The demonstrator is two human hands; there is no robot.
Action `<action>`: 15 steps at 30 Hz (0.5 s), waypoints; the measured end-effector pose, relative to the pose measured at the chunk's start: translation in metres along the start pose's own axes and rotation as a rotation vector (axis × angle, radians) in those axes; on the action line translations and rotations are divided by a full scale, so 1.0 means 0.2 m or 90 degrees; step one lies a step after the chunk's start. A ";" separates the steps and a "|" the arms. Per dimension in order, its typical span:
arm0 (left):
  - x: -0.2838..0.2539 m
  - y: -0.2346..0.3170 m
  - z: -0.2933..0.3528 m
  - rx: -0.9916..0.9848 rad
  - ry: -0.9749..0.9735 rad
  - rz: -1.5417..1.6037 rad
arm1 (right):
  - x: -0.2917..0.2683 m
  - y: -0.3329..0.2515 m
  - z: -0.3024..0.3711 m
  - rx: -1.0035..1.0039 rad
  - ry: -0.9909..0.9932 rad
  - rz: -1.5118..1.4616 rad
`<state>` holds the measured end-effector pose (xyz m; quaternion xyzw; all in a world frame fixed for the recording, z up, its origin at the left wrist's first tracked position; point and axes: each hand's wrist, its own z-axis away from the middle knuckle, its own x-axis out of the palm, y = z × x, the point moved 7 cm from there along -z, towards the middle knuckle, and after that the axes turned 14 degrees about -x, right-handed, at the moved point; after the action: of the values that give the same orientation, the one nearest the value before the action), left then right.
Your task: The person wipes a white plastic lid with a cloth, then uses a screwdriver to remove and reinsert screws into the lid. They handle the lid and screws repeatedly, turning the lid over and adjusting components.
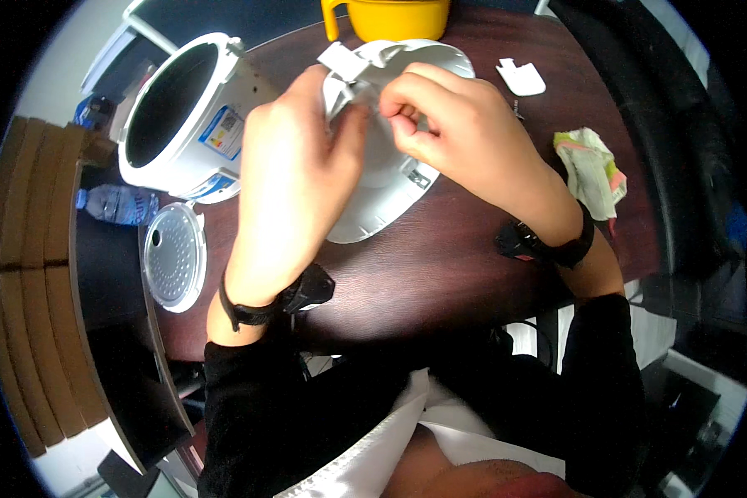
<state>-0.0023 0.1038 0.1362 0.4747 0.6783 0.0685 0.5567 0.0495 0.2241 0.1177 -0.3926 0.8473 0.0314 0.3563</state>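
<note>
White plastic cover (373, 203) tilts over the surface (415, 282), the left hand (295, 158) gripping its bracket end (340, 60). The right hand (465, 124) is pinched closed, on what I cannot tell; sideways prying could crack the bracket.

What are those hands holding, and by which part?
The left hand grips the white round cover by its edge, near the white bracket. The right hand has its fingertips pinched together; whether it holds anything can't be told.
</note>
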 end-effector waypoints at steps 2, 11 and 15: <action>0.01 -0.03 0.00 -0.017 -0.001 -0.001 | -0.01 0.02 0.01 -0.010 -0.044 -0.021; -0.01 -0.01 0.00 0.019 0.008 0.024 | -0.55 0.75 0.33 0.349 -0.096 0.079; 0.01 0.00 0.00 -0.013 -0.008 -0.028 | -0.52 1.19 0.68 0.499 -0.080 0.092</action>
<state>-0.0026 0.1044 0.1349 0.4547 0.6843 0.0603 0.5669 0.0101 0.5010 0.0276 -0.1638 0.7970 -0.2453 0.5270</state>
